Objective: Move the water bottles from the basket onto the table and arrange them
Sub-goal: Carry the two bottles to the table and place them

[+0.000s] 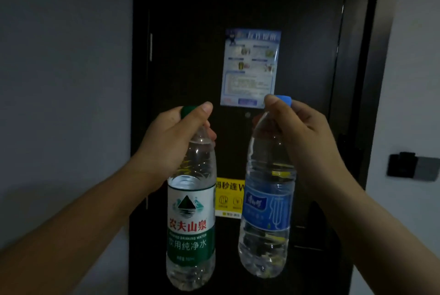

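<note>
Gripped at neck by left hand (171, 137), fingers clamped: green-capped bottle (191, 221), 7 o'clock, hanging upright, cap toward 12. Likewise pinched in right hand (292, 128): blue-capped bottle (266, 211), 5 o'clock, cap leaning toward 1. Behind: dark door (190, 33), poster (251, 68).

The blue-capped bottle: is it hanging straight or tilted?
Tilted. The blue-capped bottle hangs from the right hand, gripped at the neck, its base angled toward the green-capped bottle, which hangs nearly straight.

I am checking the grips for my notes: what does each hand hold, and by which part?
The left hand holds the green-capped bottle by its neck, below the cap. The right hand holds the blue-capped bottle the same way.
</note>
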`<act>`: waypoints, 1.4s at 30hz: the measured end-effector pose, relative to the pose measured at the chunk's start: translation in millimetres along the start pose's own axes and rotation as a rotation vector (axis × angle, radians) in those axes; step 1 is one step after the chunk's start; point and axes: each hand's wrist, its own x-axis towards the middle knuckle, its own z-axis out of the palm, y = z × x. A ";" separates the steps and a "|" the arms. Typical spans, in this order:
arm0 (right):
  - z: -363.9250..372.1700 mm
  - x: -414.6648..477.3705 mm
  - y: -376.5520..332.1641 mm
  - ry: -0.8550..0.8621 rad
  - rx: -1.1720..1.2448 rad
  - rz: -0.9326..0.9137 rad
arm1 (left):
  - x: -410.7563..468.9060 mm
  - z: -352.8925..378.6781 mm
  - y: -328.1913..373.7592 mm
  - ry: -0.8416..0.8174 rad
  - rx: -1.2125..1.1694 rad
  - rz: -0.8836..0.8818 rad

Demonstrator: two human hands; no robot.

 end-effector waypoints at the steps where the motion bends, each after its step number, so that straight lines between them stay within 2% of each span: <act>1: 0.2 0.5 -8.6 -0.008 0.008 -0.008 | -1.4 -2.6 8.4 0.000 0.002 0.009; 8: 6.6 -1.7 -35.2 -0.091 0.145 0.019 | -11.9 -13.0 50.3 0.032 0.040 0.035; 14: 20.2 13.1 -35.0 -0.233 0.331 -0.006 | -19.3 -24.8 62.4 0.154 0.152 0.047; 19: 37.2 32.5 -21.1 -0.388 0.486 -0.017 | -34.6 -28.1 72.9 0.296 0.260 0.048; 27: 93.3 35.0 -17.0 -0.660 0.751 -0.036 | -78.2 -20.5 101.4 0.661 0.498 0.019; 34: 136.0 -9.7 -67.2 -0.858 1.063 -0.072 | -149.8 -18.8 155.6 0.888 0.740 -0.040; 42: 165.9 -96.6 -172.9 -1.077 1.345 -0.085 | -262.2 -11.2 251.1 1.146 0.973 -0.061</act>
